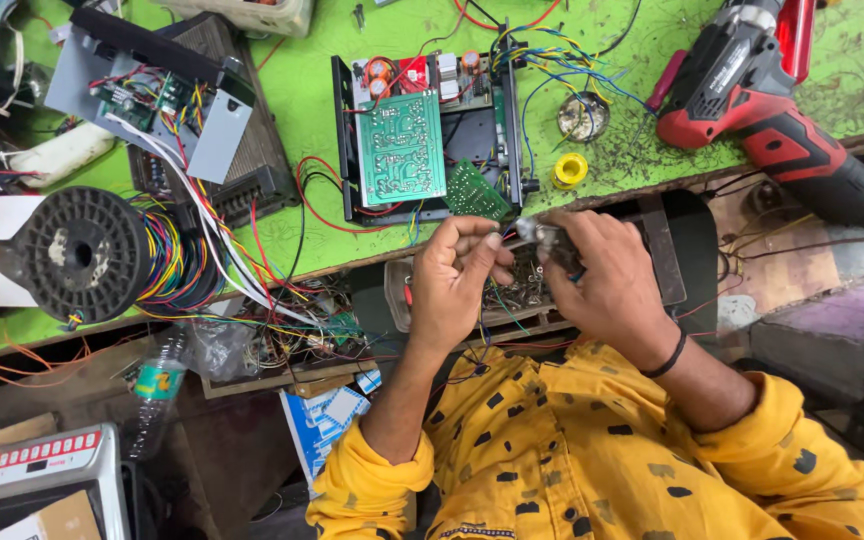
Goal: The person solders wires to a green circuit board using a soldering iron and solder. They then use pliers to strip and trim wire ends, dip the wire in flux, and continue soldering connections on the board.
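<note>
Both hands, left hand [462,275] and right hand [597,280], pinch a small metal part [537,235] beside the table edge [352,262].

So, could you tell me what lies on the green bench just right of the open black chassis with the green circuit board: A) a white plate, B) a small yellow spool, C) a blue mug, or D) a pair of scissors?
B: a small yellow spool lies on the green bench, right of the open black chassis.

You are in an electronics repair workshop: a scratched green workbench [312,90] fills the upper frame, holding an opened black chassis with green circuit boards [422,135], a black spool of multicoloured wire [87,255] at left, and a red-and-black cordless drill [767,115] upper right.
</note>
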Demonstrator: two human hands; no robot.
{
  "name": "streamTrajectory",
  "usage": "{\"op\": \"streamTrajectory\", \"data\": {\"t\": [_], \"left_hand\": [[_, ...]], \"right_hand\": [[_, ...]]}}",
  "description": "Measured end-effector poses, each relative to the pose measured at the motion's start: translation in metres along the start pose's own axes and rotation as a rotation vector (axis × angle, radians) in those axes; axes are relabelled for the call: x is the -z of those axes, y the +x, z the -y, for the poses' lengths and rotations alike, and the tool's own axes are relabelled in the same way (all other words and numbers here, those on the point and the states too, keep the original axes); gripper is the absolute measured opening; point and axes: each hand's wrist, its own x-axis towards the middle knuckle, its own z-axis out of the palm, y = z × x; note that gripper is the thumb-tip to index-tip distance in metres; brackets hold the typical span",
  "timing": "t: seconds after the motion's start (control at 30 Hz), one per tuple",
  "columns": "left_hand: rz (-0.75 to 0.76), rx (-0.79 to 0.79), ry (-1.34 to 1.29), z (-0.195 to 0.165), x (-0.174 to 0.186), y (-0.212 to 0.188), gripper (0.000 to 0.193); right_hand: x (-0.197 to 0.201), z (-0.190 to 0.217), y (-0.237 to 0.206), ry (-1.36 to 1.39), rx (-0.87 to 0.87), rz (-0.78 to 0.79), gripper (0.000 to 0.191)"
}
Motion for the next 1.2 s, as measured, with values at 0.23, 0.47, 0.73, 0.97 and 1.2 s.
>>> {"op": "streamTrajectory", "data": {"t": [0.23,0.47,0.73,0.97,1.2], "left_hand": [[0.055,0.051,0.080,0.000,-0.009,-0.006,0.016],[0.071,0.069,0.089,-0.003,-0.005,-0.008,0.014],[0.085,0.089,0.100,-0.005,-0.003,-0.008,0.014],[0.087,0.074,0.147,-0.008,-0.002,-0.006,0.013],[0.114,0.086,0.171,-0.008,0.007,-0.003,0.013]], "right_hand": [[0.005,0.010,-0.001,-0.081,-0.028,0.083,0.045],[0.006,0.009,-0.002,-0.044,-0.038,0.129,0.038],[0.003,0.003,-0.006,0.001,-0.176,0.224,0.026],[-0.003,0.000,-0.010,0.028,-0.162,0.205,0.022],[-0.013,-0.015,-0.015,0.582,-0.429,0.431,0.012]]}}
